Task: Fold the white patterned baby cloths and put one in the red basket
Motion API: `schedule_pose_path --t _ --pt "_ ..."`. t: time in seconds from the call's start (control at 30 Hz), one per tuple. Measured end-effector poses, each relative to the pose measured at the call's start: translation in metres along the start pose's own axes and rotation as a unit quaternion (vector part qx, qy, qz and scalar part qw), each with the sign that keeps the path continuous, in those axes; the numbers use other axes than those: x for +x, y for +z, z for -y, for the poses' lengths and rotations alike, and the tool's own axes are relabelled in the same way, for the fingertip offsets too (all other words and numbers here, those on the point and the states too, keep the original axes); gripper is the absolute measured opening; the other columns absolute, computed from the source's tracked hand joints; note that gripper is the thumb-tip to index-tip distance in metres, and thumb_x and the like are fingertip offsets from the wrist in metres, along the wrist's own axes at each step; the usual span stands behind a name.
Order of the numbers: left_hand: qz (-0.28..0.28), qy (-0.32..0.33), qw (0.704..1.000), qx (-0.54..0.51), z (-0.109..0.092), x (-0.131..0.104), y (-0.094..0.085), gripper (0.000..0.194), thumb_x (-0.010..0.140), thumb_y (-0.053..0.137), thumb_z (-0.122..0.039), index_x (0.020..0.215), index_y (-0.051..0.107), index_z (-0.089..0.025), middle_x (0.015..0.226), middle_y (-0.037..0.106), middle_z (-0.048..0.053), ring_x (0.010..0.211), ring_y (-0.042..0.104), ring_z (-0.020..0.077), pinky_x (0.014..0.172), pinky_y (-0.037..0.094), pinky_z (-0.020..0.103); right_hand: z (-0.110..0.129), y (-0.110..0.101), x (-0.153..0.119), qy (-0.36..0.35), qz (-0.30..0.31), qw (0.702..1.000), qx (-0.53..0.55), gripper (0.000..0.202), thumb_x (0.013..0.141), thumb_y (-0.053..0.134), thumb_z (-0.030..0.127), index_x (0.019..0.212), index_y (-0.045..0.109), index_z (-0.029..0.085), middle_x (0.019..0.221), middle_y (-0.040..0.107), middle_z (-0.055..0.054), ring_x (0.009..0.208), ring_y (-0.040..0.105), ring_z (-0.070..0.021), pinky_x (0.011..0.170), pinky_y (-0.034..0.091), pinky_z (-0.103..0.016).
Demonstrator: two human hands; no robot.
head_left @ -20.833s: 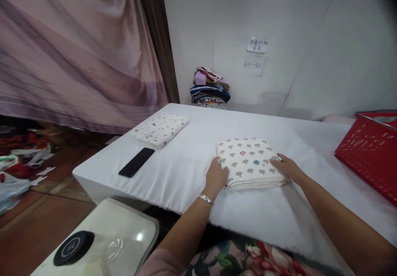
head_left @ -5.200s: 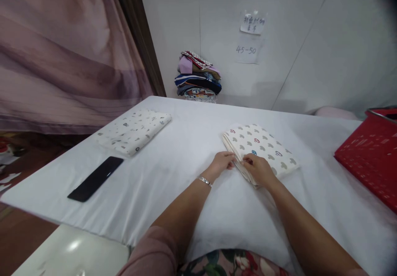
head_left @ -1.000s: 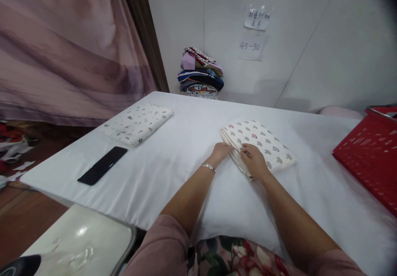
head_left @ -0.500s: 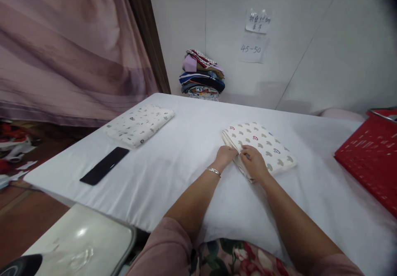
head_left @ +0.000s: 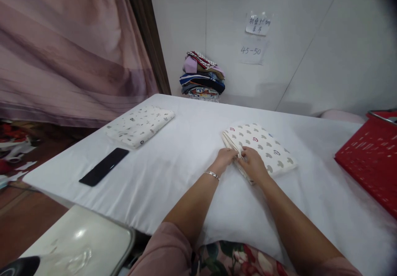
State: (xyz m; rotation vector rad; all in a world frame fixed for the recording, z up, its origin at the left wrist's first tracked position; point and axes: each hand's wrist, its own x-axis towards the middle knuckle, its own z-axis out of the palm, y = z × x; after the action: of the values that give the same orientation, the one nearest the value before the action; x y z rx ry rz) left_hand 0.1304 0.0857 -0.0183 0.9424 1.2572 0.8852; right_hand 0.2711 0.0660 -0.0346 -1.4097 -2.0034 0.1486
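A folded white cloth (head_left: 259,143) with grey, red and blue mushroom-like prints lies on the white-covered table (head_left: 173,164). Its layered edges face me on the near left side. My left hand (head_left: 226,157), with a silver bracelet at the wrist, pinches these layers near the middle of that side. Right beside it, my right hand (head_left: 252,162) is closed on the same layered edge, its palm side over the cloth. Both sets of fingertips nearly meet, and a bit of the edge is raised between them.
Another folded white cloth (head_left: 141,125) with small dark prints lies at the table's far left. In front of it is a black phone-like slab (head_left: 104,166). A red basket (head_left: 372,156) stands at the right. Folded fabrics (head_left: 203,77) are stacked by the wall behind.
My right fingers have closed in on the layered edge, which now stands up a little between the hands. The cloth itself stays in place.
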Motion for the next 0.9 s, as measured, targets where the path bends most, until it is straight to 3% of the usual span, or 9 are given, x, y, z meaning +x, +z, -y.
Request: schedule_pose_path --t 0.1,0.37,0.53,0.67,0.9 --pt "0.004 0.027 0.999 0.030 0.000 0.001 -0.004 0.020 0.070 0.061 -0.028 0.058 0.049 -0.017 0.046 0.035 -0.007 0.043 0.030 0.0066 0.044 0.022 0.022 -0.002 0.001 -0.001 0.011 -0.016 1.000 0.018 0.009 0.079 0.049 0.026 0.074 0.054 0.021 0.110 0.061 -0.012 0.108 0.054 -0.0244 0.095 0.040 -0.043" --pt "-0.113 0.109 0.966 0.205 0.005 0.013 -0.007 0.011 0.070 0.059 -0.023 0.062 0.061 -0.016 0.064 0.061 0.000 0.062 0.052 0.0119 0.058 0.034 0.023 0.003 -0.003 0.000 0.057 -0.036 0.996 0.058 0.018 0.082 0.045 0.033 0.072 0.054 0.021 0.110 0.062 -0.010 0.105 0.055 -0.0234 0.094 0.040 -0.042" --pt "-0.116 0.094 0.950 0.274 0.004 0.011 -0.002 0.017 0.074 0.058 -0.030 0.064 0.063 -0.017 0.070 0.066 0.003 0.064 0.057 0.0151 0.057 0.035 0.024 0.004 -0.003 0.000 0.061 -0.043 0.995 0.066 0.017 0.082 0.046 0.033 0.071 0.053 0.022 0.109 0.062 -0.009 0.104 0.055 -0.0226 0.093 0.040 -0.041" --pt "-0.155 0.089 0.943 0.282 -0.001 0.009 -0.002 0.018 0.073 0.060 -0.035 0.078 0.063 -0.018 0.086 0.069 0.006 0.077 0.060 0.0180 0.061 0.036 0.024 0.004 -0.003 0.000 0.061 -0.043 0.995 0.063 0.016 0.082 0.046 0.033 0.072 0.053 0.022 0.111 0.062 -0.008 0.105 0.054 -0.0227 0.094 0.040 -0.041" --pt "-0.105 0.075 0.950 0.286 -0.004 0.015 0.005 0.020 0.071 0.059 -0.025 0.053 0.057 -0.017 0.055 0.057 0.002 0.061 0.055 0.0154 0.056 0.033 0.024 0.002 -0.001 0.000 0.049 -0.040 0.996 0.059 0.015 0.082 0.046 0.031 0.073 0.053 0.022 0.111 0.062 -0.008 0.105 0.055 -0.0225 0.093 0.041 -0.041"
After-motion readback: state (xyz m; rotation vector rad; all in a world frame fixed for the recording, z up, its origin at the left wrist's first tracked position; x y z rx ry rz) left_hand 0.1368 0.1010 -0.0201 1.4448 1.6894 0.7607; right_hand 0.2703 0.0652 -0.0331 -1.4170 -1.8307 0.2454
